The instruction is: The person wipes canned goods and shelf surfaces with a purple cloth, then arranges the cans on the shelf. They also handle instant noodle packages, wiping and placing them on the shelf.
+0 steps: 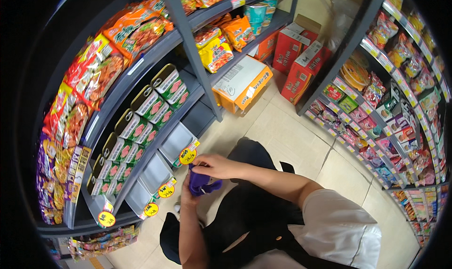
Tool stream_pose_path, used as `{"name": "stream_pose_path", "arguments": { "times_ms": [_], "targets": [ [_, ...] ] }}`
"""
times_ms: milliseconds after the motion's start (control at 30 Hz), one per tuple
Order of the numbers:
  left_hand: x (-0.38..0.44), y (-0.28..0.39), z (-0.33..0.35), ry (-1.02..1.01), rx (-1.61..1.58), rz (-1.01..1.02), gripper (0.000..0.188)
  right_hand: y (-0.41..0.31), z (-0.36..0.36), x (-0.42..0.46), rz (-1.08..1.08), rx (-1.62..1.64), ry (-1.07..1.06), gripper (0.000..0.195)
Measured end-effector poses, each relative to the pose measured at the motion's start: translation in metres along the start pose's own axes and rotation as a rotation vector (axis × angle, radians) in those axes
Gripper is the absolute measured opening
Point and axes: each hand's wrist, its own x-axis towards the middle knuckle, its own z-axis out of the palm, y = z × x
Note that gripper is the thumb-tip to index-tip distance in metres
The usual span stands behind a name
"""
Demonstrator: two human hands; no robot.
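Observation:
In the head view a purple cloth [203,181], bunched up, is between my two hands near the middle. My left hand [189,188] grips it from the left and below. At its upper edge is my right hand [210,166], fingers bent over the cloth; whether they pinch it is hard to tell. Just above my right fingers is a round yellow price tag [188,156] on the edge of a grey tray [178,140]. Stacked rectangular tins [143,106] of canned meat stand on the shelf to the left.
Noodle packets [137,30] fill the upper left shelf. A second grey tray [155,173] holds another price tag. An orange and white carton [243,80] and red cartons [300,66] sit on the tiled floor [289,134]. A rack of packaged sweets [370,124] curves along the right.

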Motion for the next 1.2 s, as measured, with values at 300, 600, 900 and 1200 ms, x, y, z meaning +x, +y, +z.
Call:
{"name": "stream_pose_path", "arguments": {
  "times_ms": [300,600,900,1200],
  "targets": [
    [0.031,0.043,0.003,0.226,0.654,0.287,0.038,0.182,-0.092,-0.457,0.588,-1.111,0.161,0.044],
    [0.032,0.05,0.056,0.173,0.638,0.156,0.041,0.148,-0.008,-0.566,1.611,-0.127,0.387,0.044],
    [0.1,0.008,0.016,0.149,0.923,0.299,0.029,0.145,-0.073,-0.45,1.49,-0.137,0.463,0.044],
    [0.174,-0.046,0.079,-0.077,0.974,0.188,0.031,0.125,-0.055,-0.448,1.527,-0.064,0.449,0.044]
  ]
}}
